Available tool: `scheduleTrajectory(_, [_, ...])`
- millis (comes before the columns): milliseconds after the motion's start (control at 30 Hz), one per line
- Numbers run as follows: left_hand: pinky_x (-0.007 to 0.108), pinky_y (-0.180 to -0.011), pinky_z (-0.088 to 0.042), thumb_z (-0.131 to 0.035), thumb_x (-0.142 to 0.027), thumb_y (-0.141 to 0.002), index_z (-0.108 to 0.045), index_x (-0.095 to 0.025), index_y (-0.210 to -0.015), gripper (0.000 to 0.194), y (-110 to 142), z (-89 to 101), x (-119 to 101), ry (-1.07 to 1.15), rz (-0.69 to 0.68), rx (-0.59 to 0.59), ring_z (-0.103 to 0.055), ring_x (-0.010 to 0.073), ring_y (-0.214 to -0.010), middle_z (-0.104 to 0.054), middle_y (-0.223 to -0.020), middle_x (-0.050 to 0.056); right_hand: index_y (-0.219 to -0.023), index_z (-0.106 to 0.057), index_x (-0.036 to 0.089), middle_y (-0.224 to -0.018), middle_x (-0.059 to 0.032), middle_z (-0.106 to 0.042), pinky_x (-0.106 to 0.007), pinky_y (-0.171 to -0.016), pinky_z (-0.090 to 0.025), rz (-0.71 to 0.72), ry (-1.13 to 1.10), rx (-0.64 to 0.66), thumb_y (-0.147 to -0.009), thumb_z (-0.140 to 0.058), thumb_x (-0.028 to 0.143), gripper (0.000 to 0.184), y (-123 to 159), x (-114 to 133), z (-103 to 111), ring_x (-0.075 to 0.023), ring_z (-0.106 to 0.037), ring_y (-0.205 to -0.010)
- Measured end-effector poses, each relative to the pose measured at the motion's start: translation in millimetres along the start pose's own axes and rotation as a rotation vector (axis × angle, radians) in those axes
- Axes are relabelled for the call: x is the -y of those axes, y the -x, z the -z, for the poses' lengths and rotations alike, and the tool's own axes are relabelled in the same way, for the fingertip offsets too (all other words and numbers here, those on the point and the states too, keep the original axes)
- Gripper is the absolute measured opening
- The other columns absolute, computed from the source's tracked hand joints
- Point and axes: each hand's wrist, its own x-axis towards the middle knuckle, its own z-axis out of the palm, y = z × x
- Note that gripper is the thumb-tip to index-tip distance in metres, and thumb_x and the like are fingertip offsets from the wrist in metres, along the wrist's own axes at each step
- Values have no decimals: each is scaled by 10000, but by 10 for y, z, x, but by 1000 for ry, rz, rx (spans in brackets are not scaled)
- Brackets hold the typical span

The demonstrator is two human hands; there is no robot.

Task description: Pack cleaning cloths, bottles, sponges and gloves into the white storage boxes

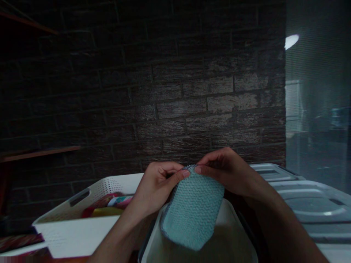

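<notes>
Both hands hold up a light blue knitted cloth (193, 208) by its top edge. My left hand (157, 186) pinches the upper left corner between thumb and fingers. My right hand (225, 170) pinches the upper right corner the same way. The cloth hangs down with a rounded lower end, and a darker edging shows along its left side. It hangs in front of a white container (236, 237) right below my hands.
A white perforated basket (90, 190) at the left holds colourful folded fabrics (109, 206). Grey plastic lids (309, 201) lie stacked at the right. A dark brick wall (164, 91) stands close behind, with a wooden shelf (41, 153) on the left.
</notes>
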Motion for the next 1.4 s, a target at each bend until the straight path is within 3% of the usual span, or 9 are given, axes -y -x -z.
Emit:
scheduleTrajectory(200, [250,-579,-440,-779,-371,-862,-800,-211,-793,175,2,19,-2,15,-10,-23,-616,161,-651,-743,-735,39,-847,-796,169,-731,-20,-683,-245,-551,-383,13,120,-15,-882,-735,435,275,-6,-3,16,-130,-547,-630])
scheduleTrajectory(367, [247,-616,-456,-785,-370,-858,-779,-199,-823,174,-59,181,46,34,-38,-155,-617,156,-673,-729,-747,35,-844,-763,177,-752,-22,-693,-255,-579,-433,13,154,-17,-899,-706,380,218,-8,-56,78,-149,-591,-662])
scheduleTrajectory(500, [242,-644,-442,-804,-366,-844,-751,-173,-814,203,-92,288,102,49,-39,-225,-596,146,-699,-697,-751,28,-895,-779,168,-831,-42,-741,-271,-656,-485,79,159,-119,-918,-686,392,243,-45,-91,102,-164,-643,-731])
scheduleTrajectory(633, [229,-643,-417,-770,-372,-882,-721,-167,-815,222,-102,278,119,68,-45,-202,-557,126,-703,-643,-743,5,-877,-764,149,-746,-19,-705,-240,-585,-437,123,146,-214,-919,-697,399,262,-76,-81,92,-126,-584,-637])
scheduleTrajectory(867, [203,-634,-409,-715,-396,-933,-729,-171,-851,240,-98,209,57,45,-53,-144,-543,102,-699,-642,-747,-15,-879,-778,158,-777,-23,-709,-248,-615,-442,181,285,-223,-957,-657,381,265,-85,-84,97,-137,-596,-696])
scheduleTrajectory(1133, [213,-654,-441,-745,-357,-917,-763,-180,-858,187,-80,246,124,50,-88,-231,-589,114,-715,-707,-769,-9,-758,-680,139,-609,22,-599,-195,-478,-362,68,2,-238,-909,-732,432,333,-89,-69,77,-74,-487,-527])
scheduleTrajectory(1267, [215,-675,-451,-747,-354,-915,-769,-183,-870,178,-120,239,155,72,-81,-230,-599,116,-727,-717,-777,-9,-959,-721,150,-694,9,-670,-187,-496,-430,33,-135,-209,-895,-754,436,295,-88,-72,61,-82,-552,-549])
scheduleTrajectory(1333, [216,-689,-457,-751,-356,-911,-775,-183,-889,176,-144,225,163,86,-70,-224,-608,120,-741,-724,-788,-6,-1124,-715,172,-708,12,-682,-193,-492,-445,59,-159,-206,-900,-752,411,330,-76,-60,57,-85,-550,-531])
scheduleTrajectory(1400, [220,-697,-463,-745,-366,-913,-778,-180,-902,189,-166,202,173,85,-57,-212,-615,126,-748,-728,-797,0,-1157,-722,169,-704,7,-682,-201,-494,-455,101,-153,-157,-924,-720,379,314,-53,-34,48,-88,-547,-522])
